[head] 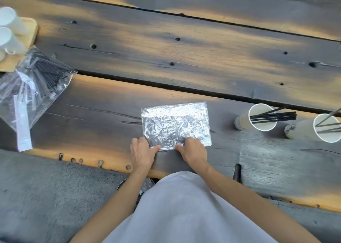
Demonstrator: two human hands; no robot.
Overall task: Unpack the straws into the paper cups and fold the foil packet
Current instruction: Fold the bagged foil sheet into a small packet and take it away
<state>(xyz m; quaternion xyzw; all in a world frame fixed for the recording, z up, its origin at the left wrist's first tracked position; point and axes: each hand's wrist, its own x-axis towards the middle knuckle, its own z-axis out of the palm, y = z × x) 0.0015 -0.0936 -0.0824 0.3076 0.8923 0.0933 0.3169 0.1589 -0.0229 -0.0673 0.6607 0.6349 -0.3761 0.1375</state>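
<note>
A crinkled silver foil packet [176, 123] lies flat on the dark wooden table [184, 62], close to its near edge. My left hand [143, 151] grips the packet's near left corner. Beside it, my right hand [193, 150] pinches the near edge a little further right. At the right stand two paper cups: one [258, 120] holds several black straws [275, 116], the other [321, 130] sits at the frame's right edge with a few straws too.
A clear plastic bag [33, 88] with several black straws lies at the left. Behind it a wooden tray [27, 40] carries white cups [9, 29]. A gap between planks runs behind the packet. Grey floor lies below the table's edge.
</note>
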